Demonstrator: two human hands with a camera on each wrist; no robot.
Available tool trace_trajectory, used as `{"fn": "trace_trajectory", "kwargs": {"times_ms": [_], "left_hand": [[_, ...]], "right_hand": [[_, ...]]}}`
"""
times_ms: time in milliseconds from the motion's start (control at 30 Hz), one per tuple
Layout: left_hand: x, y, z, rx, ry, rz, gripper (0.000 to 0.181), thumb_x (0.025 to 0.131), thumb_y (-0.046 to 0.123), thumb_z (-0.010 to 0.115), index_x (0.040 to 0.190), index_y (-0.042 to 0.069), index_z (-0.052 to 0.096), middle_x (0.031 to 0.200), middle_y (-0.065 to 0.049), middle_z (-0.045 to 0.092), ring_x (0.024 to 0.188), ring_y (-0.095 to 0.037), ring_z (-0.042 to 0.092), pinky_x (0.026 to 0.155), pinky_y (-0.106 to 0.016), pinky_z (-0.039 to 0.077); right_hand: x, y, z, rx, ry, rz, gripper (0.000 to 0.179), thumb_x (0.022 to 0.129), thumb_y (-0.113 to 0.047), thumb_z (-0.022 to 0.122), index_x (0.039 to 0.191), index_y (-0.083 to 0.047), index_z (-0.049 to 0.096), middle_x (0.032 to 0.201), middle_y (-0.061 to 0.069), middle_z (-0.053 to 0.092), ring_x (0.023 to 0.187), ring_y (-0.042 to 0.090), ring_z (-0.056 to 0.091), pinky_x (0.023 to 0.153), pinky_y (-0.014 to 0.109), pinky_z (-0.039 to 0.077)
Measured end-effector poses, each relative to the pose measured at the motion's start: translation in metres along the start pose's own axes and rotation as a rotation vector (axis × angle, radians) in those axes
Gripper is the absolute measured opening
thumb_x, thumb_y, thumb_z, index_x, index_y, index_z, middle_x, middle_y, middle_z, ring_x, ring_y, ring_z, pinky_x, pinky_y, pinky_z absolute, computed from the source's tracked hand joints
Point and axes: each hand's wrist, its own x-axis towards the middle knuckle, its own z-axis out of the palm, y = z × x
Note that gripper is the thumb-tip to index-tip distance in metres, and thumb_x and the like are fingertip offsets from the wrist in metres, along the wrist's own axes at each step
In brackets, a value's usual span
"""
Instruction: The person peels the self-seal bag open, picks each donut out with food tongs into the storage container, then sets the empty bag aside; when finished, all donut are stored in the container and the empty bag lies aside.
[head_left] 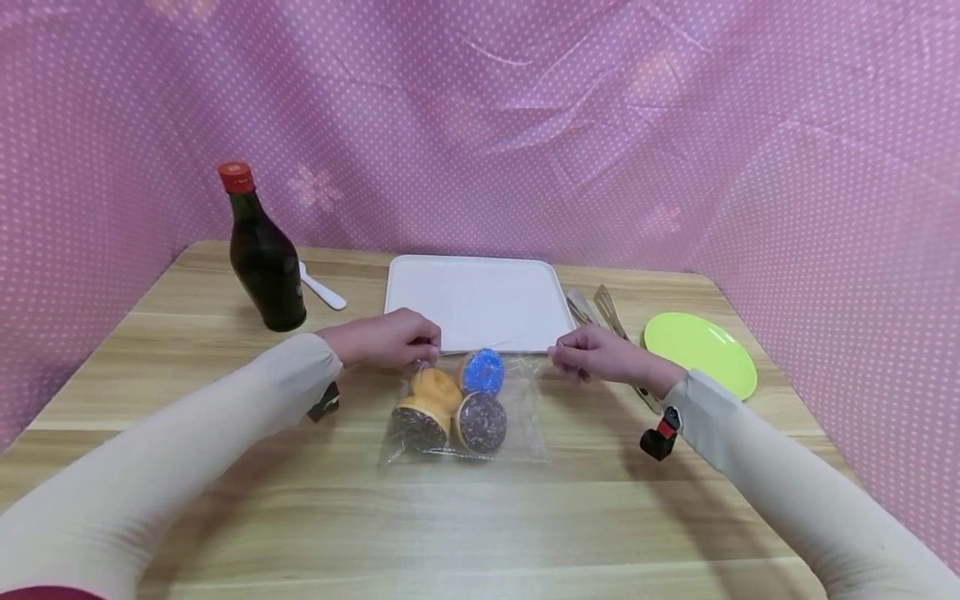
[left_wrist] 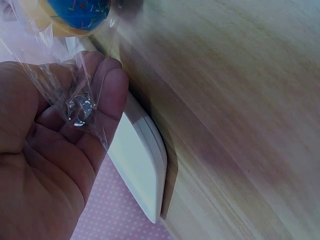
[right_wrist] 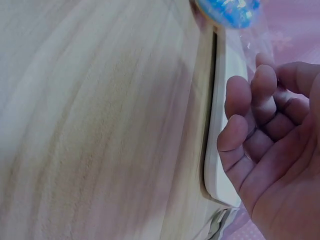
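A clear plastic bag [head_left: 528, 429] with several toy-like doughnuts inside hangs between both hands over the table. Inside are a blue doughnut [head_left: 482, 372] with sprinkles, an orange-brown one [head_left: 437, 388] and two with dark tops, one a dark doughnut [head_left: 482, 423]. My left hand [head_left: 390, 340] pinches the bag's upper left corner; in the left wrist view crumpled film [left_wrist: 81, 109] lies across its curled fingers. At the upper right corner, my right hand [head_left: 603, 357] pinches the film between thumb and forefinger. Its other fingers [right_wrist: 237, 97] curl loosely in the right wrist view.
A white tray [head_left: 480, 300] lies just behind the bag. On the left stand a dark red-capped bottle [head_left: 268, 258] and a white plastic utensil [head_left: 324, 289]. To the right are metal utensils [head_left: 611, 308], partly behind the right hand, and a lime-green plate [head_left: 697, 350]. Pink dotted cloth [head_left: 480, 125] surrounds the table.
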Motion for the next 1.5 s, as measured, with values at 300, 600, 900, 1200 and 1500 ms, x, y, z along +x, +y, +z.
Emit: {"fn": "trace_trajectory", "kwargs": {"times_ms": [300, 600, 900, 1200, 1500], "left_hand": [[-0.002, -0.001, 0.001, 0.010, 0.006, -0.016, 0.021, 0.103, 0.002, 0.055, 0.085, 0.005, 0.065, 0.073, 0.002, 0.058, 0.068, -0.007, 0.051, 0.069, -0.024, 0.046], [-0.002, 0.002, 0.000, 0.012, 0.023, 0.006, 0.021, 0.103, 0.001, 0.054, 0.085, 0.005, 0.065, 0.073, 0.002, 0.058, 0.069, -0.007, 0.051, 0.069, -0.024, 0.045], [-0.001, 0.003, 0.000, -0.010, 0.007, 0.001, 0.023, 0.105, 0.003, 0.055, 0.084, 0.004, 0.064, 0.073, 0.000, 0.061, 0.068, -0.007, 0.052, 0.070, -0.024, 0.047], [-0.001, -0.001, 0.000, 0.007, 0.006, 0.016, 0.023, 0.105, 0.004, 0.056, 0.083, 0.004, 0.063, 0.071, 0.001, 0.059, 0.066, -0.006, 0.051, 0.070, -0.024, 0.047], [-0.001, -0.001, -0.001, 0.025, 0.017, 0.023, 0.022, 0.105, 0.004, 0.057, 0.084, 0.005, 0.064, 0.073, -0.001, 0.060, 0.066, -0.007, 0.051, 0.070, -0.024, 0.047]], "right_hand": [[-0.004, -0.002, 0.020, 0.197, -0.009, 0.103, 0.038, 0.111, -0.025, 0.052, 0.090, 0.005, 0.062, 0.070, 0.001, 0.053, 0.066, 0.013, 0.054, 0.063, 0.028, 0.050], [-0.004, -0.009, 0.035, 0.377, 0.005, 0.163, 0.028, 0.108, -0.019, 0.058, 0.081, -0.010, 0.055, 0.070, -0.004, 0.053, 0.065, 0.011, 0.058, 0.064, 0.023, 0.048], [-0.010, -0.002, 0.031, 0.355, -0.036, 0.127, 0.020, 0.107, -0.012, 0.057, 0.093, 0.001, 0.061, 0.072, -0.005, 0.054, 0.068, 0.008, 0.058, 0.067, 0.022, 0.050], [-0.016, 0.005, 0.025, 0.281, -0.096, 0.117, 0.022, 0.106, -0.013, 0.058, 0.090, 0.003, 0.058, 0.073, -0.005, 0.058, 0.068, 0.007, 0.057, 0.066, 0.022, 0.049], [-0.021, 0.008, 0.019, 0.227, -0.118, 0.128, 0.025, 0.106, -0.011, 0.057, 0.103, 0.012, 0.062, 0.075, -0.003, 0.060, 0.070, 0.008, 0.058, 0.069, 0.023, 0.051]]}}
